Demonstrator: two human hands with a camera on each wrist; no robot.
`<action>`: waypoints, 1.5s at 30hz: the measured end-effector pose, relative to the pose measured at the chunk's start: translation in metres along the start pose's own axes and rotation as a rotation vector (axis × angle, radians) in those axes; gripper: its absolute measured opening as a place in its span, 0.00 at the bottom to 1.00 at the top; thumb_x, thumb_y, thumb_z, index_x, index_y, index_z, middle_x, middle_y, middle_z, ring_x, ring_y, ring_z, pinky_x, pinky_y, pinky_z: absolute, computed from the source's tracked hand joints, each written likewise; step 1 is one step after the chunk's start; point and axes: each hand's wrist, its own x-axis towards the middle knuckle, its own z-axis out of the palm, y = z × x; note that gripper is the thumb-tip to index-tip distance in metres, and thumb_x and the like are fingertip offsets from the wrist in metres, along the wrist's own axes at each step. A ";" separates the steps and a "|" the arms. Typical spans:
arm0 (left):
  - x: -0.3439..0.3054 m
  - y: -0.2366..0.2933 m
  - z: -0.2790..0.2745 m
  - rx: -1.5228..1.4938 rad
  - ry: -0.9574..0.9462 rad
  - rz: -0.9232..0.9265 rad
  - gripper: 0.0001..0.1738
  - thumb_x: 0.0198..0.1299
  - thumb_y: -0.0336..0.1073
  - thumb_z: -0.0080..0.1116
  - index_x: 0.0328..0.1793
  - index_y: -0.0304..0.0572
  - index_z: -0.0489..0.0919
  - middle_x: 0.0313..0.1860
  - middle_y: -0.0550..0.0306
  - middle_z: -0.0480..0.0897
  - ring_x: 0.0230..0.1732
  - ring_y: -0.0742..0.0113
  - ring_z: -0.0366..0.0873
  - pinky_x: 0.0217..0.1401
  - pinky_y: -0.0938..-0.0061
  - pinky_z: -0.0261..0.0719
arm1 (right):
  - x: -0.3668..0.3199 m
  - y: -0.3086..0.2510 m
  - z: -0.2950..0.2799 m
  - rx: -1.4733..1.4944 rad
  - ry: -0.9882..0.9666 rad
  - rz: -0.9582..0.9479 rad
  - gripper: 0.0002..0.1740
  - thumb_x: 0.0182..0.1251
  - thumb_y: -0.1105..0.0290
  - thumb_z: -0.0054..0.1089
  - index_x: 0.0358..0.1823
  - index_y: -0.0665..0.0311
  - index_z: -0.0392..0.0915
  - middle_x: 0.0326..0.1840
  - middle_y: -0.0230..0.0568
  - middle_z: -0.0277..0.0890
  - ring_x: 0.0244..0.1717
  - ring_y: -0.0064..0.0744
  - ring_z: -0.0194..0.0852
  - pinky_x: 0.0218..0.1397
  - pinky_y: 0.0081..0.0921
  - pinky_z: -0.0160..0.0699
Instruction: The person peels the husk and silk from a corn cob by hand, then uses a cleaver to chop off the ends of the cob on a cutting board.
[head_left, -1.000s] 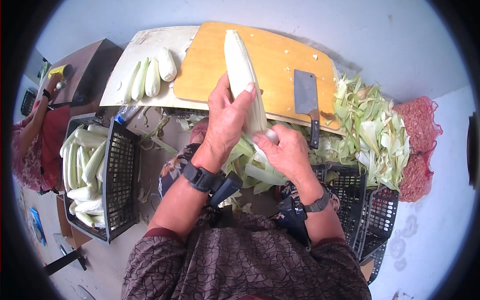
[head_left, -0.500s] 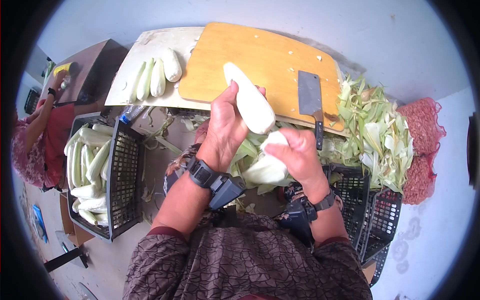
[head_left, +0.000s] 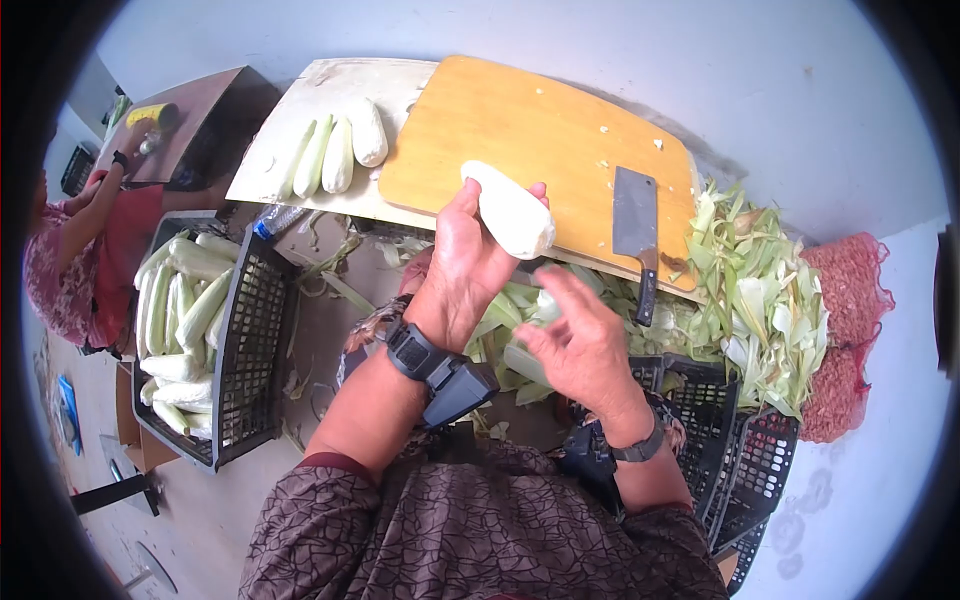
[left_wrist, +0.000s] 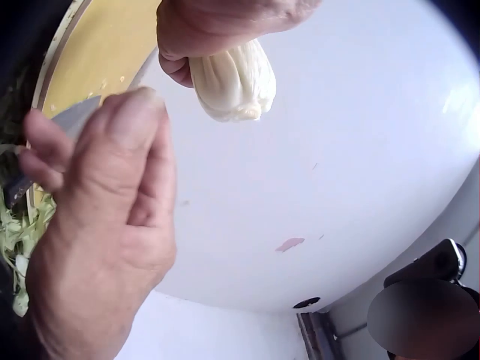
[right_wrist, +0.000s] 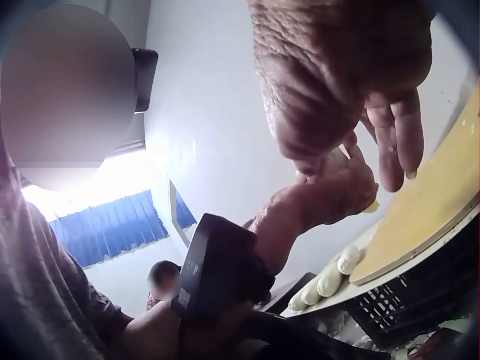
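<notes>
Close to the near edge of a yellow board [head_left: 500, 110], a pale ear of corn [head_left: 512, 212] lies in the left hand [head_left: 462, 255], thumb along one side and fingertips showing at the other, its blunt end toward the right hand [head_left: 588, 352]. The right hand is just beside it, holding nothing, its fingers loosely spread and a gap between them and the ear. On the yellow board lies a cleaver [head_left: 634, 212], its dark handle reaching past the near edge. Four more ears [head_left: 339, 158] lie side by side on a whitish board [head_left: 345, 85] to the left. Farther left, a black crate [head_left: 262, 345] holds many ears. Rightward, husks [head_left: 750, 300] are heaped beside a red mesh sack [head_left: 850, 320]. Another person [head_left: 75, 285] is at the far left.
</notes>
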 end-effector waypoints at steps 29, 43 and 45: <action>-0.015 -0.020 -0.013 0.726 -0.330 -0.356 0.27 0.64 0.54 0.43 0.52 0.36 0.71 0.41 0.50 0.79 0.43 0.64 0.78 0.42 0.74 0.75 | 0.009 0.027 -0.029 0.254 0.598 -0.093 0.29 0.52 0.74 0.64 0.55 0.72 0.65 0.41 0.47 0.76 0.42 0.32 0.76 0.46 0.26 0.74; -0.024 -0.022 0.001 1.783 -0.781 0.499 0.37 0.38 0.32 0.69 0.59 0.36 0.68 0.44 0.46 0.78 0.50 0.48 0.74 0.54 0.68 0.72 | 0.004 0.031 -0.042 0.518 0.303 0.071 0.28 0.51 0.74 0.64 0.54 0.75 0.66 0.43 0.44 0.75 0.42 0.28 0.75 0.46 0.22 0.74; -0.023 -0.024 0.000 1.745 -0.716 0.249 0.36 0.39 0.32 0.69 0.58 0.35 0.68 0.44 0.48 0.78 0.49 0.50 0.75 0.54 0.69 0.72 | 0.005 0.032 -0.043 0.597 0.302 0.095 0.27 0.52 0.73 0.64 0.53 0.75 0.66 0.42 0.44 0.76 0.42 0.27 0.75 0.46 0.22 0.74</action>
